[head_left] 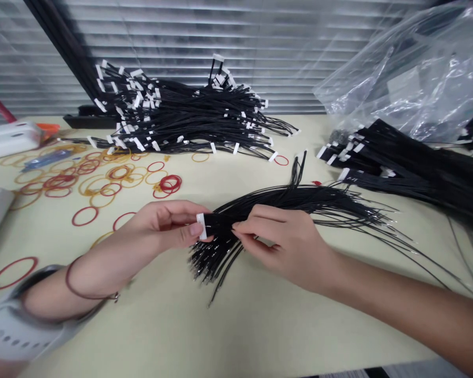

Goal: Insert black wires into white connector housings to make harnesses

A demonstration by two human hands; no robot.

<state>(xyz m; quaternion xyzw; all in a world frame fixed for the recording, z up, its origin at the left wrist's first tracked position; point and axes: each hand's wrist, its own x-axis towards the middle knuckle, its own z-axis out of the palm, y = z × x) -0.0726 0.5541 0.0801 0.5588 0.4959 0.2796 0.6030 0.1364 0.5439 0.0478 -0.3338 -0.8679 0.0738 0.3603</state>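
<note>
Between thumb and fingers, my left hand grips a white connector with black wires running out of its right side. Close by on the right, my right hand is closed in a pinch at a black wire near the connector. The fingertips cover the exact spot they hold. Under both hands lies a loose bundle of black wires, its crimped metal ends fanned out below the connector. The far ends of the bundle spread to the right across the table.
A large heap of black cables with white connectors stands at the back. Red and yellow rubber bands are scattered on the left of the table. More black cables and a clear plastic bag lie on the right.
</note>
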